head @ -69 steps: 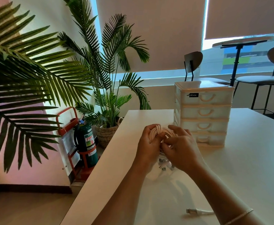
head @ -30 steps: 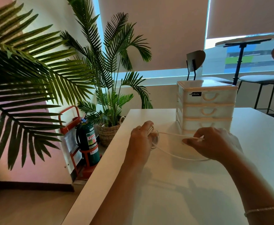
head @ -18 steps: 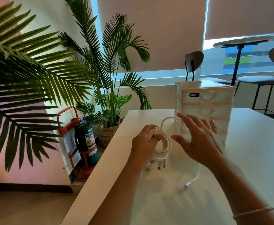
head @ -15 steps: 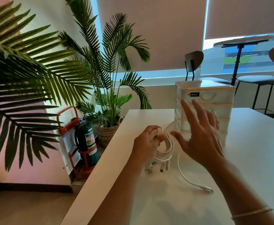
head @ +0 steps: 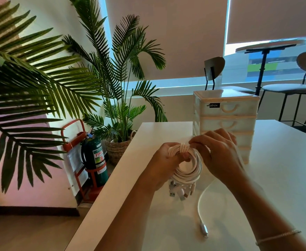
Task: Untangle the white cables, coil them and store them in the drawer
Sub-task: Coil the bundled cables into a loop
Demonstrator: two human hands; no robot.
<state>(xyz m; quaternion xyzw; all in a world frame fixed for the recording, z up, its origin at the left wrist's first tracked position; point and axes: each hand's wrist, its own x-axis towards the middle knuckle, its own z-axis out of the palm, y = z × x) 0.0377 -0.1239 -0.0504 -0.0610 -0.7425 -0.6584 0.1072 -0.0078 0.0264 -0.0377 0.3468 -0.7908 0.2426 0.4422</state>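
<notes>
- One view, head camera: both hands work above the near left part of a white rectangular table (head: 275,178).
- Left hand (head: 164,164): fingers curled round the left side of a coil of white round cables (head: 188,167); the thumb passes through the coil's centre opening. The coil is held upright, above the table surface.
- Right hand (head: 215,153): fingertips pinched together on the top of the coil, where a strand crosses the loops. A thin bracelet (head: 277,237) sits on the right wrist.
- Cable ends: several plug ends (head: 180,192) hang below the coil, close to the table; contact with the surface cannot be determined.
- Loose tail (head: 200,205): one white strand runs down from under the right hand, curves across the table and ends in a connector (head: 204,230) lying on the surface.
- Storage: a cream translucent plastic drawer unit (head: 226,113) with curved handles stands on the table just behind the hands; all visible drawers are closed.
- Surroundings: potted palm plant in a woven basket (head: 117,149) and a green fire extinguisher on a red stand (head: 94,158), both on the floor left of the table.
</notes>
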